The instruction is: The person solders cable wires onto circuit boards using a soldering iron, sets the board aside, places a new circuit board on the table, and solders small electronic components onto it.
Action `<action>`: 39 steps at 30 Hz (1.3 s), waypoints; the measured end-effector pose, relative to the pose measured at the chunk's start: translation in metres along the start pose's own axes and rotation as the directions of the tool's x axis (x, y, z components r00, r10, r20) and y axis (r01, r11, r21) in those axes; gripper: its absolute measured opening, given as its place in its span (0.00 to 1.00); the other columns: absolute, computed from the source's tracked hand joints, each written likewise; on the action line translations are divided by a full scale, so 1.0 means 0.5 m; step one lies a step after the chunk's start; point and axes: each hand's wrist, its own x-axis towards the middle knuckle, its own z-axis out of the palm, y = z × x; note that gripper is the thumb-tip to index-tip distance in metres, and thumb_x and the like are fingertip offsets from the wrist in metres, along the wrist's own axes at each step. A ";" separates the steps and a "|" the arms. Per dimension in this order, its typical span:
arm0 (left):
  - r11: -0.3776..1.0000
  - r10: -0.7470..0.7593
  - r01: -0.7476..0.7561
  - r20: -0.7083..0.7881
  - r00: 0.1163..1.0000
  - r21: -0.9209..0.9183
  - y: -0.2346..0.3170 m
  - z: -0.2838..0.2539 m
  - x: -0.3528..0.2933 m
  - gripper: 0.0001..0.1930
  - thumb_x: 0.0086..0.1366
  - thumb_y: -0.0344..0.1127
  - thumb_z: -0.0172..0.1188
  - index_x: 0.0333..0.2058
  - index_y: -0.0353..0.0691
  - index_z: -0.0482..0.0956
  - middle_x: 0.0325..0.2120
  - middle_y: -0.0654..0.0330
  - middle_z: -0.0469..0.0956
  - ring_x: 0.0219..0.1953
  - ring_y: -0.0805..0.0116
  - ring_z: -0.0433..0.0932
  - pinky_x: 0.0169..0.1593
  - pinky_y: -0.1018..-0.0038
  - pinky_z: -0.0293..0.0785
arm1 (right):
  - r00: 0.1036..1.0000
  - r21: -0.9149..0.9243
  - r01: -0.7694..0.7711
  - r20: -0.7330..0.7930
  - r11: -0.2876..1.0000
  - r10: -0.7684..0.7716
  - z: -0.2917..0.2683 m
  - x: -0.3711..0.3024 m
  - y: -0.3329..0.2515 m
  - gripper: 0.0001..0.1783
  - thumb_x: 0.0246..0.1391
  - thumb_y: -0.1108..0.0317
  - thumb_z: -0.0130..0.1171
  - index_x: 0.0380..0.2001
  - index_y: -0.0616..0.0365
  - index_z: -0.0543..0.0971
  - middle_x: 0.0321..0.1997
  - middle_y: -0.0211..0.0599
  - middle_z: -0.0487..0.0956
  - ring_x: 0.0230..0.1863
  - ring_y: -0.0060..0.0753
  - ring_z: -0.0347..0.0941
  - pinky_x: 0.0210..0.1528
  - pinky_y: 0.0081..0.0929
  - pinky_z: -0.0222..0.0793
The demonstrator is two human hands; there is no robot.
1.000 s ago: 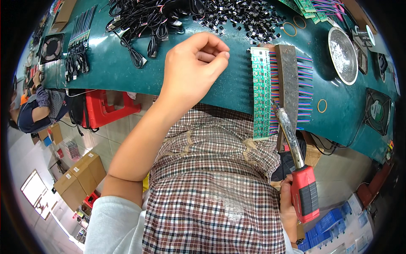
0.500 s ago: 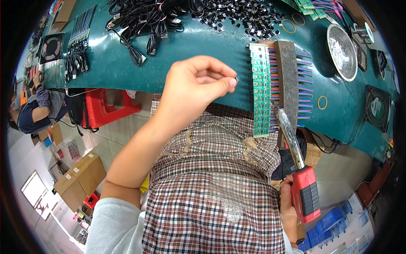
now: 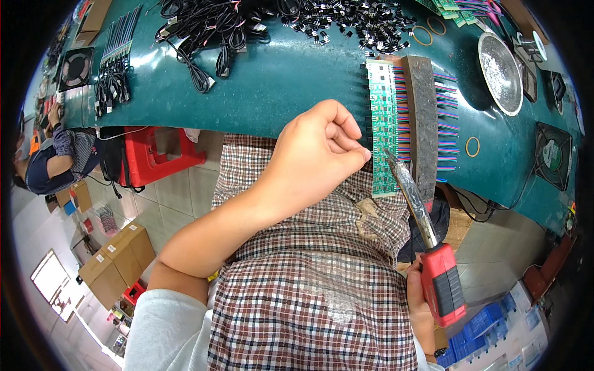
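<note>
With its grip around the red and black handle, my right hand (image 3: 419, 304) holds a soldering iron (image 3: 443, 281). The iron's tip reaches the lower part of a green circuit board panel (image 3: 383, 114). My left hand (image 3: 312, 161) is closed in a pinch at the panel's left edge, close to the iron's tip; whatever lies between thumb and finger is too small to name. Dark parts stick out along that left edge. Striped colored wires (image 3: 447, 117) run from the panel's right side, under a long dark bar (image 3: 423, 111).
Small black parts (image 3: 352, 21) and black cables (image 3: 216, 31) are heaped at the far side of the green table (image 3: 266, 99). A metal bowl (image 3: 500, 74), rubber band (image 3: 473, 147) and fan (image 3: 552, 156) lie right. Another person (image 3: 55, 154) sits far left.
My left hand has come right and nearer to me, up to the panel's edge. The iron's tip has shifted left from the wires onto the panel.
</note>
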 end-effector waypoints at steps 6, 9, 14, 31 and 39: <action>0.997 0.011 -0.008 -0.035 0.999 0.071 0.002 -0.002 0.010 0.14 0.61 0.23 0.69 0.40 0.33 0.71 0.30 0.57 0.82 0.32 0.76 0.83 0.37 0.80 0.81 | 0.999 0.067 -0.051 -0.009 0.996 0.052 0.016 0.016 -0.006 0.14 0.36 0.80 0.69 0.31 0.65 0.79 0.30 0.47 0.80 0.28 0.46 0.79 0.32 0.32 0.76; 0.996 0.015 -0.013 -0.033 0.999 0.083 0.003 0.001 0.012 0.14 0.60 0.22 0.68 0.40 0.33 0.71 0.29 0.57 0.82 0.32 0.76 0.83 0.36 0.80 0.81 | 0.998 -0.020 0.066 -0.023 0.998 -0.066 0.019 0.045 -0.024 0.13 0.35 0.81 0.68 0.30 0.65 0.79 0.28 0.46 0.79 0.26 0.45 0.77 0.29 0.31 0.74; 0.994 0.022 -0.017 -0.043 0.999 0.104 0.003 0.004 0.013 0.14 0.60 0.22 0.68 0.40 0.33 0.71 0.29 0.58 0.82 0.31 0.77 0.82 0.36 0.80 0.80 | 0.993 -0.033 0.116 -0.023 0.993 -0.117 0.023 0.062 -0.034 0.13 0.35 0.81 0.68 0.29 0.65 0.79 0.27 0.45 0.78 0.24 0.44 0.76 0.27 0.31 0.72; 0.983 0.073 -0.056 -0.096 0.993 0.174 -0.001 0.011 0.011 0.12 0.60 0.23 0.68 0.37 0.34 0.72 0.27 0.62 0.80 0.30 0.81 0.79 0.35 0.82 0.77 | 0.996 0.036 0.085 0.003 0.996 -0.085 0.025 0.070 -0.027 0.13 0.38 0.80 0.68 0.31 0.66 0.79 0.27 0.46 0.79 0.24 0.41 0.78 0.27 0.28 0.73; 0.979 0.083 -0.059 -0.118 0.990 0.196 -0.004 0.013 0.009 0.12 0.60 0.24 0.69 0.36 0.34 0.72 0.27 0.63 0.80 0.29 0.81 0.79 0.35 0.82 0.77 | 0.991 -0.034 0.117 0.066 0.993 -0.115 0.020 0.075 -0.037 0.12 0.38 0.78 0.68 0.30 0.64 0.79 0.26 0.45 0.78 0.24 0.42 0.77 0.27 0.28 0.73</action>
